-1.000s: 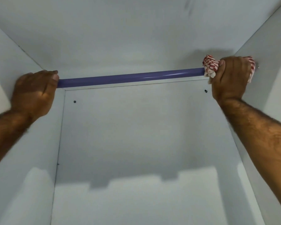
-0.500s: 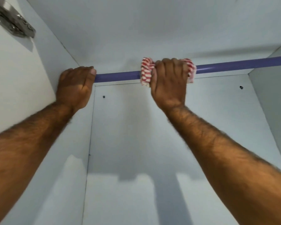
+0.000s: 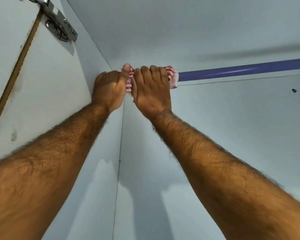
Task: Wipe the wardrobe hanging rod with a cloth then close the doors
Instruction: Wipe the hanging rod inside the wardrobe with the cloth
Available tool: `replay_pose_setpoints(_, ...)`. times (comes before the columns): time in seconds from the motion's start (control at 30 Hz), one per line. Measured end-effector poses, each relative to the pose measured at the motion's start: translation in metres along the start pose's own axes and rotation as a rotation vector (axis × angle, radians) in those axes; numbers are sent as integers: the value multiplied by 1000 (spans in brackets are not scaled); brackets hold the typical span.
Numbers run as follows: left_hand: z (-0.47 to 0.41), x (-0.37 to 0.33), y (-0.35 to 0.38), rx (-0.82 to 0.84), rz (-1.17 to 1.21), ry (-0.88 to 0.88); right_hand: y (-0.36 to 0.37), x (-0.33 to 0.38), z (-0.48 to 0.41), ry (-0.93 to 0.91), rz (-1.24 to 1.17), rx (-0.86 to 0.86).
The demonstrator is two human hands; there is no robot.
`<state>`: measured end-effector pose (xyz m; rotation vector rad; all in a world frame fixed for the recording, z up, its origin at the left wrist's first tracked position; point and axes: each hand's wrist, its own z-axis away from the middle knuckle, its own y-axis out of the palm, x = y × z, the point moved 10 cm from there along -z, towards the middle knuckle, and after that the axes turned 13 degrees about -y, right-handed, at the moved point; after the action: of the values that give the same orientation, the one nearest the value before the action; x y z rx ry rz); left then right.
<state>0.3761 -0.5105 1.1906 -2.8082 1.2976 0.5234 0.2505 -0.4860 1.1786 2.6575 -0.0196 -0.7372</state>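
Up at the far left, a metal hinge (image 3: 59, 28) sits screwed to the pale side panel (image 3: 47, 87), with a raw brown board edge running down beside it. Moving in, the left hand (image 3: 109, 89) is up at the corner where that panel meets the back wall, fingers curled round the very end of the rod, thumb raised and lying against the cloth. Whether those fingers close fully round the rod cannot be told from here; the back of the hand hides it.

Right next to it, touching, is the right hand (image 3: 152, 90), wrapped tight over the cloth (image 3: 172, 78), knuckles up, clamping the fabric round the rod. The cloth is red-and-white striped, bunched and crumpled, a strip showing between the two hands and a wad sticking out past the right hand's little-finger side.

From there the hanging rod (image 3: 241, 69) runs off to the right edge: a smooth purple tube with a soft glossy highlight along its length, sitting just under the white top panel (image 3: 180, 32), throwing a blurred shadow on it. Below, on the back wall (image 3: 232, 135), one small dark hole (image 3: 294, 90) shows at the right.
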Motion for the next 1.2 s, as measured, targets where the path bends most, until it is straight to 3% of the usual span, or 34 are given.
replay_pose_setpoints(0.13, -8, 18, 3, 32, 168, -234, 1, 9, -4, -13, -31, 20)
replay_pose_setpoints(0.27, -13, 10, 4, 76, 84, -224, 0, 8, -6, -42, -127, 130)
replay_pose_setpoints(0.4, -13, 4, -11, 37, 55, -246, -14, -1, -16, 0, -429, 193)
replay_pose_setpoints(0.5, -7, 1, -35, -83, -93, -251, -37, -10, -12, -6, -387, 189)
replay_pose_setpoints(0.6, 8, -5, -56, -153, -89, -257, -57, -20, 8, 81, -358, 157)
replay_pose_setpoints(0.7, 26, -13, -68, -156, 58, -244, -69, -31, 35, 320, -589, 136)
replay_pose_setpoints(0.87, 76, -17, -62, 22, 211, -262, -67, -24, 105, 1029, -1345, 250)
replay_pose_setpoints(0.93, 106, -11, -56, 100, 265, -315, -80, -13, 125, 1162, -1527, 310)
replay_pose_setpoints(1.07, 180, 10, -37, 288, 408, -543, -122, -9, 174, 1278, -1450, 369)
replay_pose_setpoints(1.2, 298, 14, 0, 718, 867, -957, -170, -4, 247, 1446, -1352, 388)
